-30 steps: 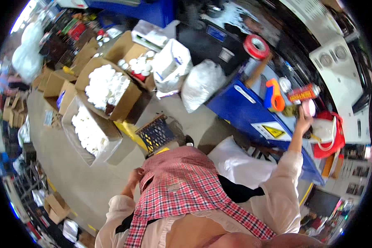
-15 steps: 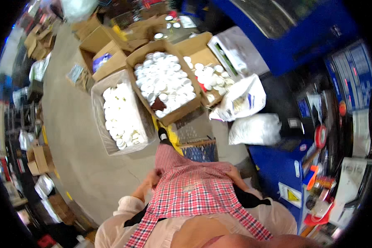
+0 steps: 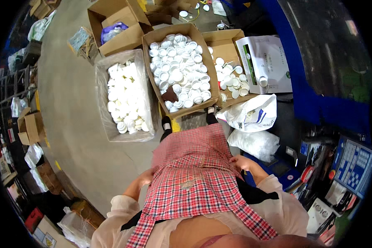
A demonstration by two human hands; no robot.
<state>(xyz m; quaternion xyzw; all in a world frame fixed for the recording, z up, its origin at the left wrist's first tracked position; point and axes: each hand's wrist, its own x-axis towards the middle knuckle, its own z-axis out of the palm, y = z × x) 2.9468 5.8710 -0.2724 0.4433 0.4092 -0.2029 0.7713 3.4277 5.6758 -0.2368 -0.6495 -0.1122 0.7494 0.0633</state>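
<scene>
A red-and-white checked apron (image 3: 190, 165) spreads over my lap and legs. My left hand (image 3: 146, 176) is closed at its left edge, the fingertips partly lost against the cloth. At the right edge, my right hand (image 3: 240, 162) pinches the fabric between bent fingers. Just beyond my feet stands a cardboard box (image 3: 156, 94) heaped with white round plastic caps (image 3: 177, 62), a dark brown scrap lying among them. Left of it, a box lined with clear plastic (image 3: 146, 99) holds more white pieces (image 3: 126, 95).
A shallow carton (image 3: 223, 39) with scattered white caps stands right of the full box, beside a white printed box (image 3: 273, 62). Nearer lie a white sack (image 3: 252, 113) and a stuffed clear bag (image 3: 256, 144). Blue machinery (image 3: 318, 99) borders the right. An open carton (image 3: 111, 16) stands behind.
My view has turned, and the boxes now appear closer. Both feet show now, against one before. My right hand has come forward into clearer sight at the apron's edge.
</scene>
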